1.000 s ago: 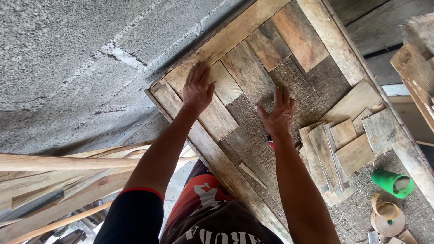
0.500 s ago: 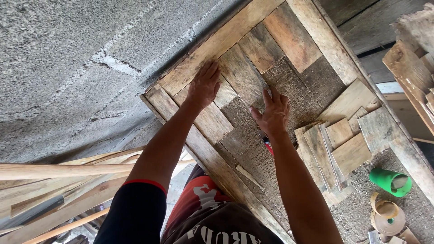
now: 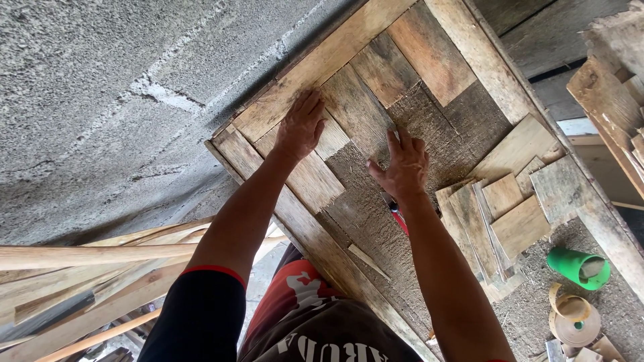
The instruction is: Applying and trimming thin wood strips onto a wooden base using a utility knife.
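Plank under your hands: a weathered grey-brown plank point(image 3: 359, 110) lies slantwise in the upper corner of the panel, fitted among other short boards.
Left hand: your left hand point(image 3: 300, 127) lies flat with its fingers spread, palm down across the plank's near end and the pale board point(image 3: 308, 175) beside it; it clasps nothing.
Right hand: your right hand point(image 3: 404, 166) presses palm down at the plank's other edge, fingers loosely apart, thumb out to the side, gripping nothing.
Red tool: something red point(image 3: 400, 220) shows just under your right wrist; what it is cannot be told.
Panel: a large framed wooden panel point(image 3: 322, 57) with long boards as its border and a rough, fibrous brown backing point(image 3: 376, 221) bare in the middle.
Loose pieces: a heap of short cut boards point(image 3: 500, 214) rests on the backing to the right of your right hand, and a thin splinter point(image 3: 369, 261) lies near the lower border.
Small things: a green cup point(image 3: 577, 267) on its side and a roll of tape point(image 3: 570, 318) sit at the panel's lower right.
Room: a rough grey concrete wall point(image 3: 100, 100) fills the left; long pale timber strips point(image 3: 87, 268) are stacked at lower left, and more stacked wood point(image 3: 614, 87) stands at the far right.
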